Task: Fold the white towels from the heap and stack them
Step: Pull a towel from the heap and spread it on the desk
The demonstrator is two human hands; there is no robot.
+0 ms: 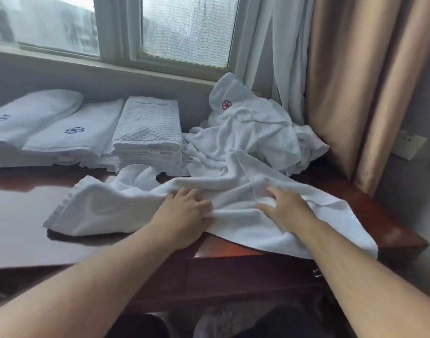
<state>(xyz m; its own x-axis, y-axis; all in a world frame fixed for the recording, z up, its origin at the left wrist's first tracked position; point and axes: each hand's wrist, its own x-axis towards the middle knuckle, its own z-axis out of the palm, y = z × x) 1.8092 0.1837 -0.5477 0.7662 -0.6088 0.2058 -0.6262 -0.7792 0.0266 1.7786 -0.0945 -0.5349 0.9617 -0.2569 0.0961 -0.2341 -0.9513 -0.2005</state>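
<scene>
**Two flat hands on one towel**

A white towel (pixel 235 193) lay crumpled & spread out on the dark wood table (pixel 374 215), near the front edge. Its right corner hung over that edge at about 4 o'clock from the hands.

The left hand (pixel 184 211) rested on the middle of the towel, palm down, fingers loose & a bit bent. It was gripping nothing. The right hand (pixel 285 208) lay just beside it at 3 o'clock, also palm down on the towel, fingers spread & let go, no grip. A small ridge of cloth stood up between the 2 thumbs.

The heap (pixel 253 132) of unfolded white towels sat at 1 o'clock from the hands, at the back of the table under the window (pixel 184 30). It touched the far edge of the spread towel. One towel on top of it showed a red logo (pixel 226 104).

At 11 o'clock stood a neat stack of waffle towels (pixel 148 132), right next to the heap. At 10 o'clock, touching that stack, lay folded towels w/ a blue logo (pixel 73 135). More folded towels (pixel 31 113) lay further left at 9–10 o'clock.

A tan curtain (pixel 355 81) hung at 2 o'clock, w/ a wall socket (pixel 410 143) beside it.
</scene>
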